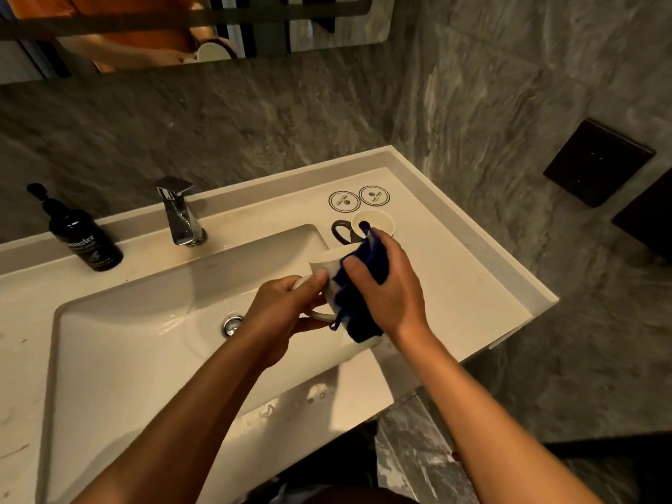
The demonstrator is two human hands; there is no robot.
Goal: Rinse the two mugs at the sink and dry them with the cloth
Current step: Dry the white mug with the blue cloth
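Holding a white ceramic mug (324, 265) over the right edge of the white rectangular sink basin (145, 321), we curl our left hand (287, 303) around its handle. Our right hand (385, 285) grips a dark blue cloth (358, 311) and presses it on the mug's side. A second white mug with a black handle (376, 220) stands behind on the white counter (454, 267), near two round paper coasters (358, 199). A chrome tap (180, 212) and a black pump bottle (82, 238) stand behind the basin.

White mug (323, 265) tilted, blue cloth (358, 303) against it.
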